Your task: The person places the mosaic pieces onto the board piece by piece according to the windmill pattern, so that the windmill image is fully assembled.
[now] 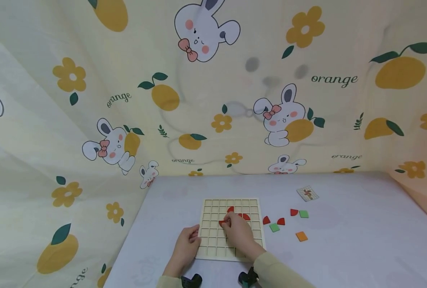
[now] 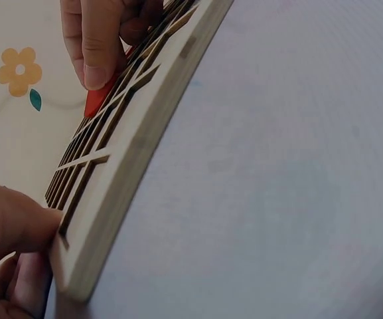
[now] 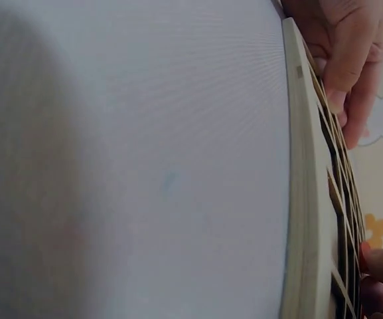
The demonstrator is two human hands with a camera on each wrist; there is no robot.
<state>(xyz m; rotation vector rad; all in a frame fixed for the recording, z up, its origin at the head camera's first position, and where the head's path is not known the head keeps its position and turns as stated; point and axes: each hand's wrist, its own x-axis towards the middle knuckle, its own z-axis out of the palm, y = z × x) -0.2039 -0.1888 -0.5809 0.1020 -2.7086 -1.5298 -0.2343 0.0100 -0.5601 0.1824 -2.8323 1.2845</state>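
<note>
Where the cream backdrop cloth printed with rabbits and oranges [image 1: 199, 120] meets the far edge, the white-covered table [image 1: 343, 256] begins; on it, largest first:

Board, one: square, pale wood, ridged into grid cells [image 1: 211, 242], lying flat at the near middle.

Hands, two: the left hand [image 1: 187, 244] grips the board's left edge, thumb on the rim; the right hand [image 1: 239, 232] pinches a red quarter-circle tile [image 1: 222, 223] over the board's middle. Whether this tile is seated cannot be told.

Card, one: small, pale, gridded, with a reddish-brown pattern [image 1: 307, 194], far right of the board.

Square tiles, three, right of the board: two light green squares [image 1: 304, 214] [image 1: 274, 227], and one orange square [image 1: 301, 237], nearest.

Further red tiles: three loose red quarter-circles [image 1: 266, 220] [image 1: 281, 221] [image 1: 294, 212] to the right; other red pieces [image 1: 230, 209] [image 1: 247, 217] on the board, one partly hidden by the right hand.

Handling note, by judgement: steady the edge, square the tile's straight sides to the ridges, lower it level, then press lightly, fingers clear of neighbouring pieces.
</note>
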